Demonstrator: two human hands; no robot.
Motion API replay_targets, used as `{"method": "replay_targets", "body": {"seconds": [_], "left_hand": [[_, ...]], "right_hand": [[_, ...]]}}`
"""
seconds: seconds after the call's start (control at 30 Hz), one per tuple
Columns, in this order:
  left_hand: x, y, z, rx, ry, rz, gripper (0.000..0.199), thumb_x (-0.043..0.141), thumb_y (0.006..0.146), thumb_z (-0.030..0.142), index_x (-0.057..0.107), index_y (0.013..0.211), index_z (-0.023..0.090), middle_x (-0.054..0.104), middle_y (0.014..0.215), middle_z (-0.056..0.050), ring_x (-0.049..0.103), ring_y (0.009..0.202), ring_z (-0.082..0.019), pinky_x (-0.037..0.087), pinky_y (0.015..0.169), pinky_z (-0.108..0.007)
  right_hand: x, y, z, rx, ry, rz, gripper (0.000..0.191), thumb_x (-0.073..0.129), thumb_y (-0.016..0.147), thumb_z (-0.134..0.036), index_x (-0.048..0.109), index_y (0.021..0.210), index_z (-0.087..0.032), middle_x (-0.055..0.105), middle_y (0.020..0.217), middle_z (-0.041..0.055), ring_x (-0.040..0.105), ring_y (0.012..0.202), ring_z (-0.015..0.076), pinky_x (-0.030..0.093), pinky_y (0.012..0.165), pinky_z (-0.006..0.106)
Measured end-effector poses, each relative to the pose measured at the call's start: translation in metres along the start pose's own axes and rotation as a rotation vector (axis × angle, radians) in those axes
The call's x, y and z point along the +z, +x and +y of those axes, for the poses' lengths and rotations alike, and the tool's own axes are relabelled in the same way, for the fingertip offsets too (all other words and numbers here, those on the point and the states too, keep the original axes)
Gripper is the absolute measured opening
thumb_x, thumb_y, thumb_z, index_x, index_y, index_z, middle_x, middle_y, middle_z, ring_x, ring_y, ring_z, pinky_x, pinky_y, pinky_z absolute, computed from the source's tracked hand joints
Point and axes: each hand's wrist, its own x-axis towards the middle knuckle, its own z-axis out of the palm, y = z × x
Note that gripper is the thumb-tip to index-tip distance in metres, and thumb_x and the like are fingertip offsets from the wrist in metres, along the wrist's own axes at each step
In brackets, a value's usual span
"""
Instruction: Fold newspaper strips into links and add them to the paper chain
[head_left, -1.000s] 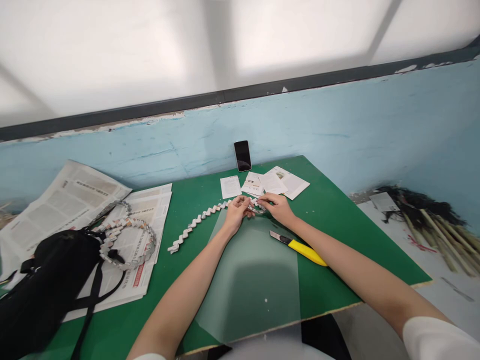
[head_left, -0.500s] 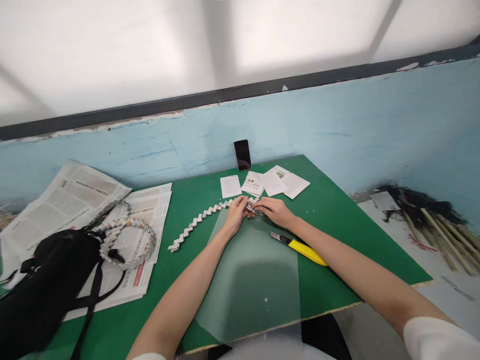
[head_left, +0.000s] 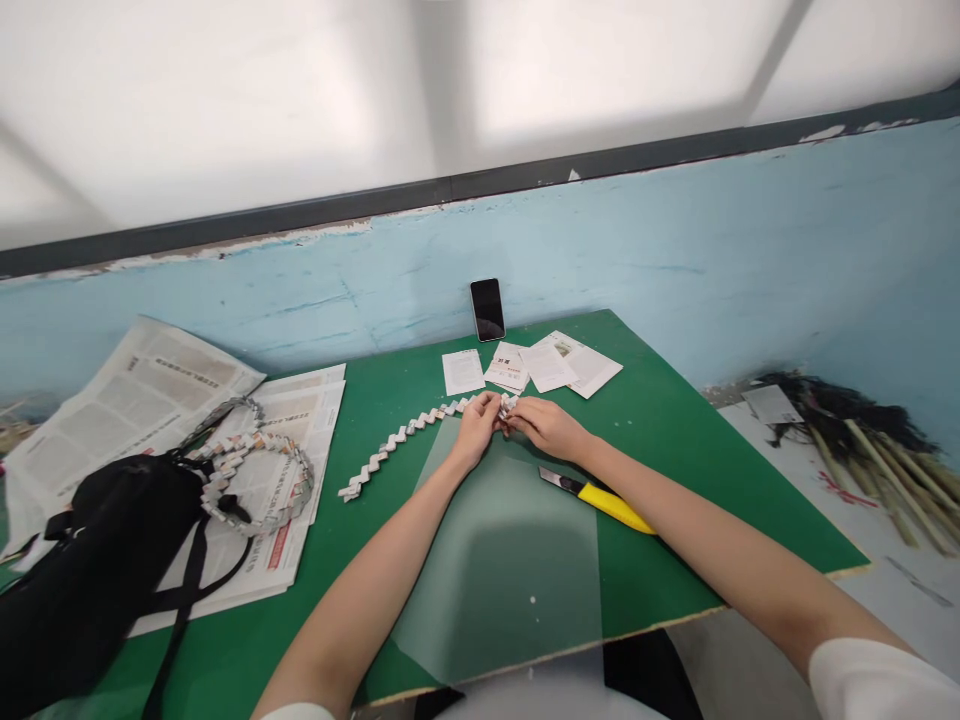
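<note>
A zigzag chain of folded paper (head_left: 400, 436) curves across the green table from the left up to my hands. Near its right end, my left hand (head_left: 478, 425) pinches the chain between thumb and fingers. My right hand (head_left: 551, 425) is closed on the same end, its fingertips almost meeting those of the left. The fingers partly cover the links there. Just below my right hand lies a yellow utility knife (head_left: 607, 505) with its blade out, partly behind my right forearm. A translucent sheet (head_left: 517, 560) lies on the table under my forearms.
Several paper pieces (head_left: 547, 367) lie beyond my hands, and a phone (head_left: 488, 310) leans on the blue wall. At left, newspapers (head_left: 300, 420) carry a coiled paper chain (head_left: 296, 490) and a black bag (head_left: 112, 550). Sticks (head_left: 892, 480) lie on the floor at right.
My right fingers have shifted slightly and curl more at the chain's end, where more white links show above the fingertips. The left hand keeps nearly the same place.
</note>
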Motion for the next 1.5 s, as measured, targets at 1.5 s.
{"method": "replay_targets", "body": {"seconds": [1.5], "left_hand": [[-0.008, -0.001, 0.019, -0.160, -0.271, -0.065, 0.032, 0.088, 0.070, 0.033, 0.064, 0.081, 0.015, 0.069, 0.090, -0.005, 0.069, 0.079, -0.017, 0.052, 0.076, -0.029]], "right_hand": [[-0.003, 0.001, 0.007, 0.070, -0.115, 0.048, 0.010, 0.051, 0.104, -0.026, 0.059, 0.106, -0.021, 0.065, 0.095, 0.0099, 0.064, 0.091, 0.0242, 0.054, 0.080, 0.036]]}}
